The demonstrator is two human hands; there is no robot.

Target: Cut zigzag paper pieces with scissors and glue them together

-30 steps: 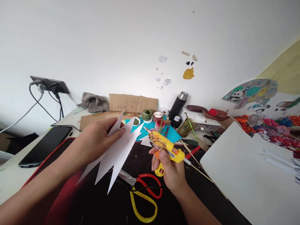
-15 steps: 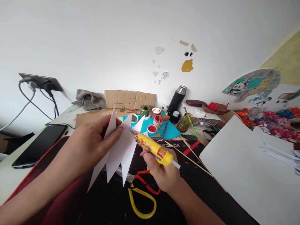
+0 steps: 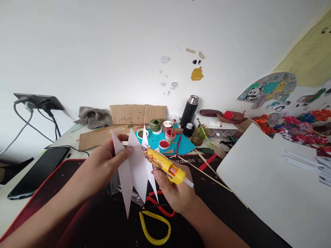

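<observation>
My left hand (image 3: pixel 106 162) pinches a folded white paper piece (image 3: pixel 138 168) with several pointed panels, thumb on the near side and the other fingers mostly hidden behind. My right hand (image 3: pixel 176 189) is wrapped round a yellow hot glue gun (image 3: pixel 164 165), its body smeared with dark and orange marks. A clear glue stick (image 3: pixel 189 182) sticks out of its back end. The gun's nozzle points left and sits at the paper's middle panel; whether it touches I cannot tell. Under the paper lie scissors (image 3: pixel 155 227) with one yellow and one red handle, blades partly covered.
Open paint pots (image 3: pixel 164 144) and brushes stand on a blue sheet (image 3: pixel 186 146) behind the hands. A black flask (image 3: pixel 189 112) is at the wall. Large white paper (image 3: pixel 258 179) covers the right side; a phone (image 3: pixel 38 172) lies left. Thin sticks (image 3: pixel 207 172) cross the dark mat.
The white paper has turned in my left hand, so its panels face me more and its lower points have swung right. The glue gun stays in my right hand, near the middle panel.
</observation>
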